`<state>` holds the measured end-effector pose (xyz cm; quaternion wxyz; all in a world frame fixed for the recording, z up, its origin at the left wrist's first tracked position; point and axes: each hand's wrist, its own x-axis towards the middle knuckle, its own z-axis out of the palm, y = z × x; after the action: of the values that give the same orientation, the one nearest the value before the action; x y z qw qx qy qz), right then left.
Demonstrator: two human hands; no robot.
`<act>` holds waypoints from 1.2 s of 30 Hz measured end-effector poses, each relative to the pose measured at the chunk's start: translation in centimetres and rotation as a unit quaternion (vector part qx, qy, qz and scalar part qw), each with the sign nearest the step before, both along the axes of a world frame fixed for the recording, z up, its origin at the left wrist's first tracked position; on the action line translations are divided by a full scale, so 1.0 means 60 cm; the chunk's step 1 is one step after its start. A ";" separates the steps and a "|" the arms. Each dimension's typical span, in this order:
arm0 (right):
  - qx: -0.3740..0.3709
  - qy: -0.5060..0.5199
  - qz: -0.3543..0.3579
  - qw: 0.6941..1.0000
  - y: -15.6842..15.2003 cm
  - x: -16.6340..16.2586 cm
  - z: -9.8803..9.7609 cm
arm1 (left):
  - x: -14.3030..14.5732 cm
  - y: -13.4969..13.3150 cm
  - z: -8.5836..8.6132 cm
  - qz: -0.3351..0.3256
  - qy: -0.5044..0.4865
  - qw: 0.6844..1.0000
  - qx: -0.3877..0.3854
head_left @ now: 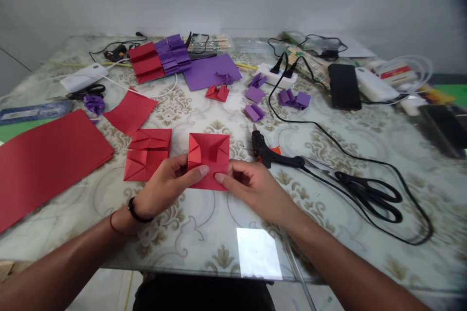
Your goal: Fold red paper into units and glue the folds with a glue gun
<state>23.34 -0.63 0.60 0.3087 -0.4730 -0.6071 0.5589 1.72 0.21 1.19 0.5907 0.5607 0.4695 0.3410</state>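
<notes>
Between my two hands is a square of folded red paper [209, 150], its top corners creased inward. My left hand [171, 177] pinches its left side, thumb flat on the front. On the right side, my right hand [248, 182] grips it the same way, its thumb near the lower middle. Just left of it lie folded red paper pieces [151, 143] with creased triangles, partly behind my left hand. A plain red paper sheet [131, 112] is behind those. Farther back stands a small folded red paper piece [217, 93].
A black glue gun [266, 150] and large scissors [365, 192] lie to the right, their area looped by a black cord. Big red sheets [47, 160] cover the left. Purple folded pieces [255, 95], a white power strip [279, 77] and a black phone [344, 86] sit farther back.
</notes>
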 end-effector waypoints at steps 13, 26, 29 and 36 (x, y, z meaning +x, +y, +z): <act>0.019 -0.034 -0.036 0.999 0.018 0.018 0.004 | -0.025 0.021 -0.002 0.139 -0.003 0.984 0.111; 0.012 0.015 -0.021 1.000 0.020 0.025 0.007 | -0.019 0.017 0.009 0.104 0.002 0.991 0.084; 0.010 0.008 -0.008 1.000 0.018 0.021 0.009 | -0.016 0.014 0.008 0.016 -0.003 0.999 0.050; -0.007 0.002 0.043 0.999 0.010 0.011 0.008 | -0.013 0.007 0.004 -0.043 0.044 0.998 0.018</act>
<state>24.02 -0.02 1.08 0.2820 -0.4473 -0.6223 0.5772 0.94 0.65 1.46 0.5737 0.6054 0.4643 0.2982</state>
